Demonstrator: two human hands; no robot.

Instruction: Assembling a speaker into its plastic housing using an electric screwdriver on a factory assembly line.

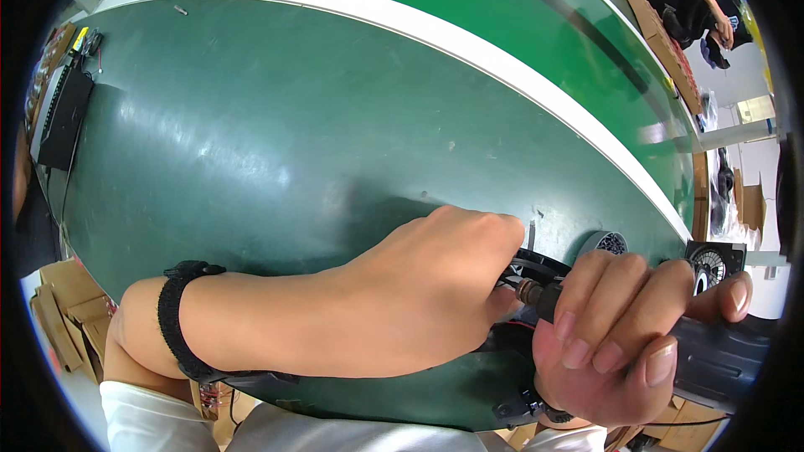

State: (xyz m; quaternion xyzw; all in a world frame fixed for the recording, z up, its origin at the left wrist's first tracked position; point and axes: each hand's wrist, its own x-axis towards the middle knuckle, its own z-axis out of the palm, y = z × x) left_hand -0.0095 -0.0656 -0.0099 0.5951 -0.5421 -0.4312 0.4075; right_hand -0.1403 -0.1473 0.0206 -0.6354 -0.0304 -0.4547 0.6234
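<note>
Fastening at a black fan housing on the green workbench.

Green bench mat (pixel 251 134) carries the black fan housing (pixel 536 266), mostly hidden. Right hand (pixel 620 326) is wrapped around the electric screwdriver (pixel 712 356); left hand (pixel 419 301) is curled, apparently steadying the bit. Next: keep the bit square.

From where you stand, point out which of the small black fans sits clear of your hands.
The black square fan at the far right edge of the green table, beyond the right hand. The other black fan lies pinned under the left hand.
</note>
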